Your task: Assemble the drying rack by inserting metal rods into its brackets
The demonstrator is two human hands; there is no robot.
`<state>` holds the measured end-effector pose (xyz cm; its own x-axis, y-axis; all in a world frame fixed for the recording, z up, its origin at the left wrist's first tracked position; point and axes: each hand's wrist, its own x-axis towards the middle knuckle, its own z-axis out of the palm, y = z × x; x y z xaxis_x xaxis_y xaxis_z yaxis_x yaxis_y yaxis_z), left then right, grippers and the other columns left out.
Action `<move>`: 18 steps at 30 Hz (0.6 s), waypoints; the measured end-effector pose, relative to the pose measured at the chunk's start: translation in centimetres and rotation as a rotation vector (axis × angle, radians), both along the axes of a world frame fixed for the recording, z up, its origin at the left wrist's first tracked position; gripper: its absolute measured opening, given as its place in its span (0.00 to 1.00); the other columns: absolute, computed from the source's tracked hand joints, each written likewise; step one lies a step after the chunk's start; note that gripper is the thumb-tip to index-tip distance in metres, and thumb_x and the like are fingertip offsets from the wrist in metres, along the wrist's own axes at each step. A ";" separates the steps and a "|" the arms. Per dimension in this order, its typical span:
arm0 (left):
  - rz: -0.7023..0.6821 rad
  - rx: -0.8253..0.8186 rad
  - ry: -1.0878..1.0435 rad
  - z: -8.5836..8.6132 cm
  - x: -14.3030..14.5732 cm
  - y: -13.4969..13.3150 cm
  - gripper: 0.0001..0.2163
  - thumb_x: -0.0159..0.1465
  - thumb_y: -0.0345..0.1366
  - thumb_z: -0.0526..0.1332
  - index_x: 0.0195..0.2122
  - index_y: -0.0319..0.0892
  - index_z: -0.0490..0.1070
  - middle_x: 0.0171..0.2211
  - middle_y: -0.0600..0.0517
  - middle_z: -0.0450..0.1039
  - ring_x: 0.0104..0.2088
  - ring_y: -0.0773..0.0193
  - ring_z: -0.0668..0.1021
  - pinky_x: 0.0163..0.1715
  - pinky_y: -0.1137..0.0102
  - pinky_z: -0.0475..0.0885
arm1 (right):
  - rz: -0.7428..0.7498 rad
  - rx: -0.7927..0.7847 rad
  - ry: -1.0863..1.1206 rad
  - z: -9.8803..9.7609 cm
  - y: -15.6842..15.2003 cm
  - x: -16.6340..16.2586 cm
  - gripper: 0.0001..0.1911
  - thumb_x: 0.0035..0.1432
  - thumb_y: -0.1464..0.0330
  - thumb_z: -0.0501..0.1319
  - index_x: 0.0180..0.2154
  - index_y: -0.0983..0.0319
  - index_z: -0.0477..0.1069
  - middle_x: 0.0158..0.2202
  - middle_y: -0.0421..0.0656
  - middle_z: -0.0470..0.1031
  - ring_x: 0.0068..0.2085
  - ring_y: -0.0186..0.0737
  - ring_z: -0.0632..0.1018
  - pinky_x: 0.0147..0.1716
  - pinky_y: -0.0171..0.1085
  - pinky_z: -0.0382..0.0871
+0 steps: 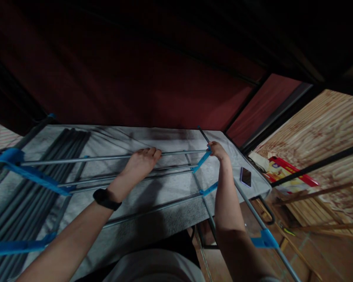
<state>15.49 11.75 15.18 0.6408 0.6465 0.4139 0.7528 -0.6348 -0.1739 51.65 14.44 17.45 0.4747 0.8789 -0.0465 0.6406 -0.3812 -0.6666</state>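
Observation:
My left hand (144, 159), with a black band on its wrist, is wrapped over a long grey metal tube (85, 158) that crosses the frame. At the tube's right end, my right hand (219, 150) closes around the joint with a blue plastic connector (205, 157); its fingertips are partly hidden. A larger blue bracket (35, 177) carries the tube's left end. Below run thinner parallel tubes (164, 169), and another blue connector (209, 189) sits lower right. An upright tube (253, 211) with a blue clip (264, 239) slants past my right forearm.
Several loose grey tubes (41, 184) lie bundled at the left. A grey cloth (176, 211) covers the table. A phone (246, 177) lies near its right end, beside a red and yellow package (291, 172). Wooden slatted furniture (314, 211) stands at the right.

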 end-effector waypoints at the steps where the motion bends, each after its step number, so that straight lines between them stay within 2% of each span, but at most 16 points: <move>1: -0.005 -0.011 0.000 0.0 -0.1 0.1 0.11 0.73 0.34 0.50 0.44 0.38 0.72 0.39 0.42 0.75 0.38 0.51 0.80 0.34 0.61 0.70 | -0.001 -0.001 0.000 -0.2 0.1 0.2 0.13 0.67 0.63 0.57 0.40 0.64 0.76 0.30 0.47 0.79 0.33 0.40 0.80 0.34 0.34 0.73; 6: -0.025 -0.092 -0.012 0.1 -0.2 0.8 0.14 0.74 0.37 0.49 0.46 0.37 0.72 0.40 0.40 0.76 0.40 0.51 0.81 0.33 0.63 0.70 | 0.010 0.003 0.006 -0.8 0.2 0.6 0.15 0.70 0.66 0.51 0.40 0.65 0.75 0.31 0.46 0.78 0.30 0.36 0.77 0.31 0.32 0.72; 12: -0.026 -0.221 0.012 1.1 -0.3 1.2 0.15 0.74 0.39 0.49 0.48 0.37 0.73 0.42 0.38 0.78 0.39 0.51 0.83 0.33 0.63 0.71 | 0.013 0.021 0.021 -1.0 0.1 0.7 0.15 0.69 0.65 0.52 0.39 0.64 0.75 0.34 0.47 0.79 0.30 0.35 0.77 0.29 0.32 0.73; 18: -0.004 -0.288 0.042 1.6 -0.2 1.1 0.18 0.75 0.41 0.46 0.50 0.39 0.73 0.42 0.39 0.81 0.40 0.50 0.83 0.34 0.63 0.70 | 0.009 0.012 -0.003 -1.0 0.3 0.9 0.14 0.68 0.65 0.53 0.38 0.64 0.75 0.32 0.46 0.79 0.30 0.35 0.78 0.32 0.31 0.72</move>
<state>15.25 12.87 16.82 0.6563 0.7310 0.1867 0.7462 -0.6655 -0.0175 52.56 14.74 16.46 0.4670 0.8836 -0.0343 0.6458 -0.3673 -0.6694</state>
